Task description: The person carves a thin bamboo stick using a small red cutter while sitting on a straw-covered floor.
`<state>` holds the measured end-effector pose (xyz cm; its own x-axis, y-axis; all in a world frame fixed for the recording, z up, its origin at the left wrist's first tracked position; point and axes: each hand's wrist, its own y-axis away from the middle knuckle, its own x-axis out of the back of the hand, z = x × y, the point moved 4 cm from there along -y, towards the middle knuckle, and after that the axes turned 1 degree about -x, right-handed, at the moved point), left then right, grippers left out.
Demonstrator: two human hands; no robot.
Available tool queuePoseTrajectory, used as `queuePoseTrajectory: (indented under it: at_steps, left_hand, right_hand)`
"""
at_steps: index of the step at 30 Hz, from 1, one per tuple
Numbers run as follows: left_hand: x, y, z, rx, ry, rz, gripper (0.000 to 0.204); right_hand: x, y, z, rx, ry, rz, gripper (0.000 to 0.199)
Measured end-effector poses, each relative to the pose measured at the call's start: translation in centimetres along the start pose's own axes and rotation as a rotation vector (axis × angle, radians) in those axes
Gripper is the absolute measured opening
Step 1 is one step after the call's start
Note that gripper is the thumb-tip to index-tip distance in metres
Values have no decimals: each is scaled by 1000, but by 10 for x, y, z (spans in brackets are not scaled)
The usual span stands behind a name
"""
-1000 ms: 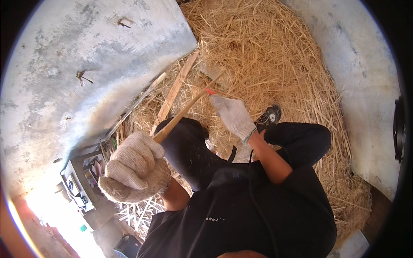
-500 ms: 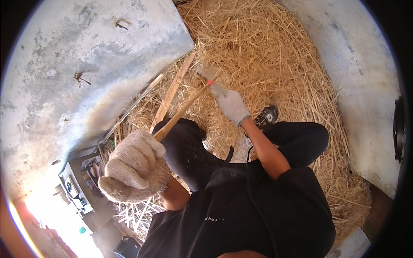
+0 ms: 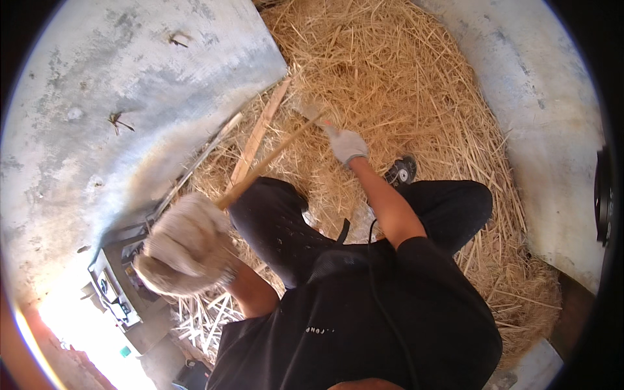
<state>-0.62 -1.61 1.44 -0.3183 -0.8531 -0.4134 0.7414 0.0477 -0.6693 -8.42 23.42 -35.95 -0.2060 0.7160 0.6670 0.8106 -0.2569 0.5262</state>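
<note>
My left hand (image 3: 184, 246), in a knitted off-white work glove, is closed around the near end of a long thin wooden strip (image 3: 274, 156). The strip slants up and to the right over my knee. My right hand (image 3: 350, 145), gloved in pale fabric, is closed near the strip's far tip. Something small and red (image 3: 327, 123) shows at its fingertips, with a blurred greyish shape beyond; the kind of thing it holds cannot be made out. A narrow gap seems to lie between the right hand and the strip's tip.
Straw-like wood shavings (image 3: 390, 71) pile up ahead and to the right. A flat plank (image 3: 260, 130) leans beside the pale wall (image 3: 149, 84) on the left. Another wall (image 3: 520, 97) stands at right. A shelf unit (image 3: 117, 286) is at lower left. My bent legs lie beneath the strip.
My left hand has moved left and slightly toward me with the strip. My right hand has shifted a little, and the red thing has moved off the strip toward the right.
</note>
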Motion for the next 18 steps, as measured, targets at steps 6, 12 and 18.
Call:
queuePoseTrajectory:
  at_steps: [6, 12, 18]
  left_hand:
    - [-21, 3, -5, -31, -7, -50, 62]
    - [-16, -3, -8, -39, -27, -43, 61]
    - [-20, -5, -5, 8, -26, -181, 59]
  right_hand:
    - [18, -20, 101, -243, 2, -37, 97]
    - [67, 112, -44, 567, -311, -109, 75]
    - [28, 55, -2, 73, -107, -130, 80]
